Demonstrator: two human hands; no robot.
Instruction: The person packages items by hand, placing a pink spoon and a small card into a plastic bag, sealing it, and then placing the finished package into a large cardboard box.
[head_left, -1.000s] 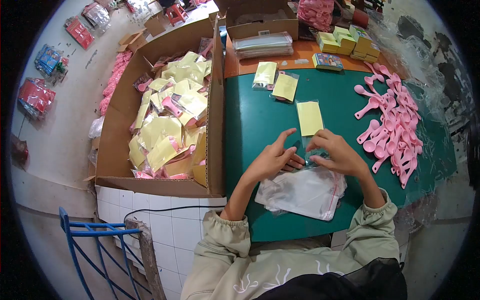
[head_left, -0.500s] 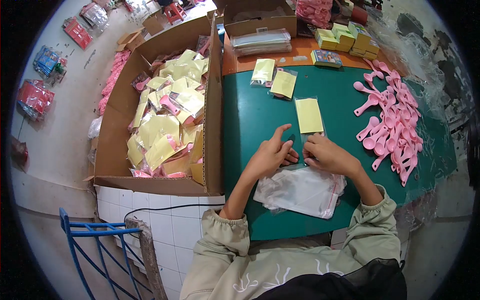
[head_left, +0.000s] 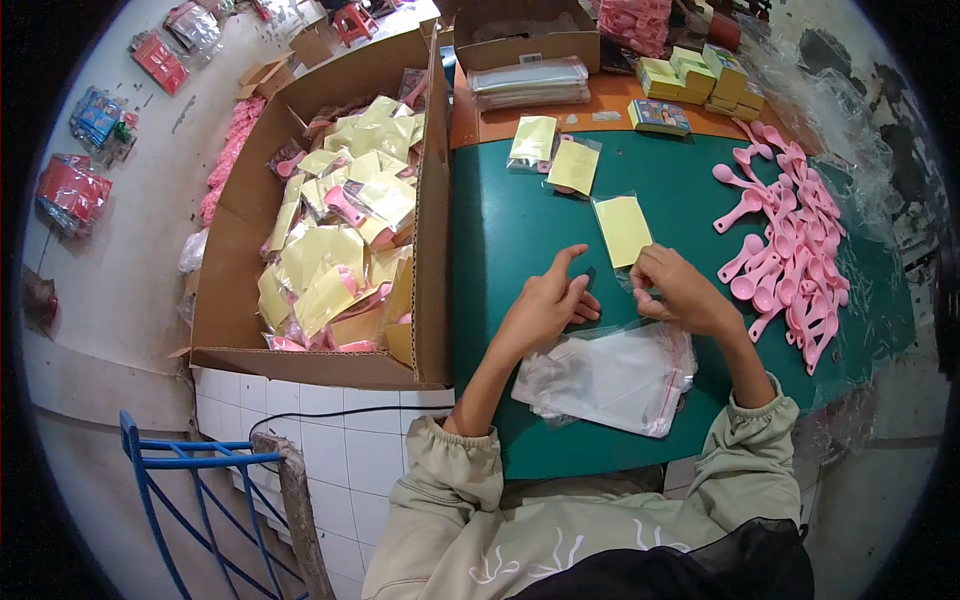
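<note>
My right hand (head_left: 680, 292) pinches the lower end of a clear plastic bag (head_left: 622, 230) that holds a yellow card and lies on the green table (head_left: 520, 220). My left hand (head_left: 545, 305) rests flat beside it, fingers spread, pressing the table at the top edge of a stack of empty clear zip bags (head_left: 610, 375). A heap of pink plastic spoons (head_left: 790, 240) lies to the right of my right hand.
Two more bagged yellow cards (head_left: 555, 155) lie further back. A big cardboard box (head_left: 330, 210) at the left holds several packed bags. Yellow card packs (head_left: 700, 80) and a bundle of bags (head_left: 528, 85) sit at the far edge. A blue chair (head_left: 200, 490) stands at lower left.
My right hand has slid right and up along the carded bag, away from my left hand. The left hand stayed nearly in place.
</note>
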